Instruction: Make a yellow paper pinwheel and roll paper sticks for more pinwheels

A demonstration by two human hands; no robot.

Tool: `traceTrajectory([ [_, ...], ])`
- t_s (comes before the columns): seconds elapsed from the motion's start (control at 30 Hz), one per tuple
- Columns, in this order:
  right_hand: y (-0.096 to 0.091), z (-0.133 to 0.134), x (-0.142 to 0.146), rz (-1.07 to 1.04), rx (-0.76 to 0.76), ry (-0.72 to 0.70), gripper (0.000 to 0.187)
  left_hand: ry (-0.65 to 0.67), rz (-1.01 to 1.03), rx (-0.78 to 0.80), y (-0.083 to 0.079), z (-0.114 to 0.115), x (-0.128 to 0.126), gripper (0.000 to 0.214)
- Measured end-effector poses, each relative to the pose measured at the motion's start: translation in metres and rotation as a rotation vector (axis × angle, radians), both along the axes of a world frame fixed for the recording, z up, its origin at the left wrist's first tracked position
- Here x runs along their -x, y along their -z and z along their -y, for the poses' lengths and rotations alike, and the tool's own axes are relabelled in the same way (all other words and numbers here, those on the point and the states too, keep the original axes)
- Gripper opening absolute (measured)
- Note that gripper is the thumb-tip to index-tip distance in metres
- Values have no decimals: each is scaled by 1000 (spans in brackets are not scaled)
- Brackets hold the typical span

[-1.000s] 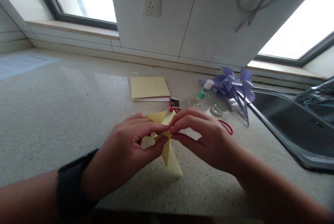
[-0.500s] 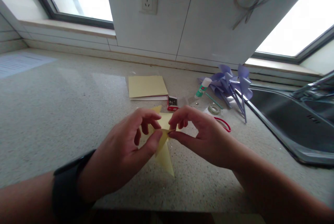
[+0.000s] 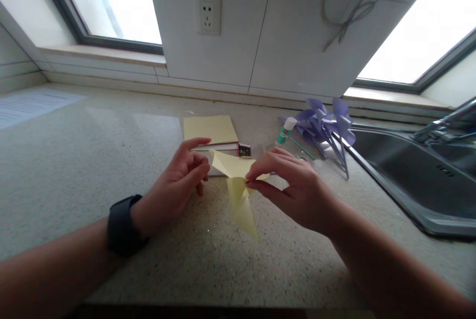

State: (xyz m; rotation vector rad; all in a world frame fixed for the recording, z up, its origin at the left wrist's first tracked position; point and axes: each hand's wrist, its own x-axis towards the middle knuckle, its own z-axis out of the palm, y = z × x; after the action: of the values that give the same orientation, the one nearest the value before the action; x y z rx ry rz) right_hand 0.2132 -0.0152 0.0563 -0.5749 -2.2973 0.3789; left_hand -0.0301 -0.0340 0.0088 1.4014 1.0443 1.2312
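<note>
My right hand [image 3: 290, 183] pinches a yellow paper pinwheel [image 3: 241, 200] at its middle, between thumb and forefinger. One blade of the pinwheel hangs down toward me and another points up to the left; the fingers hide part of its centre. My left hand [image 3: 186, 173], with a dark band on the wrist, is off the pinwheel to its left. Its forefinger is stretched out and the other fingers are loosely curled, with nothing seen in them. Behind the pinwheel lies a stack of yellow paper [image 3: 210, 129], beside a small open box [image 3: 244, 150] of dark bits.
A glue stick [image 3: 285, 132] and a thin green stick [image 3: 302, 148] lie behind my right hand. Several purple pinwheels [image 3: 323, 123] rest by the steel sink [image 3: 416, 180] on the right. A printed sheet [image 3: 37, 103] is at the far left of the speckled counter [image 3: 122, 160].
My left hand has let go of the yellow pinwheel and drawn back to the left. My right hand still pinches its middle, and more of the blades shows. The view has tilted up slightly.
</note>
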Motion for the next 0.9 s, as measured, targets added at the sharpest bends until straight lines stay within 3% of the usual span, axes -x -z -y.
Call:
traceTrajectory([
  [0.1, 0, -2, -2, 48, 11, -45, 4, 134, -110, -99, -1, 0, 5, 34],
  [0.3, -7, 0, -6, 88, -23, -136, 4, 308, -208, -66, -7, 4, 15, 23],
  [0.4, -10, 1, -8, 78, -78, -171, 8, 343, -33, -11, -4, 4, 16, 31],
  [0.5, -12, 3, -12, 67, -186, -183, 15, 184, 248, 145, 0, 0, 12, 31],
  [0.6, -12, 5, -15, 71, -311, -169, 22, 86, 384, 258, 0, -4, 8, 30],
  [0.73, -10, 7, -17, 119, -395, -146, 23, 144, 473, 232, -1, -4, 5, 39],
  [0.9, -4, 5, -14, 115, -388, -169, 24, 318, 577, 279, 0, 4, 2, 51],
])
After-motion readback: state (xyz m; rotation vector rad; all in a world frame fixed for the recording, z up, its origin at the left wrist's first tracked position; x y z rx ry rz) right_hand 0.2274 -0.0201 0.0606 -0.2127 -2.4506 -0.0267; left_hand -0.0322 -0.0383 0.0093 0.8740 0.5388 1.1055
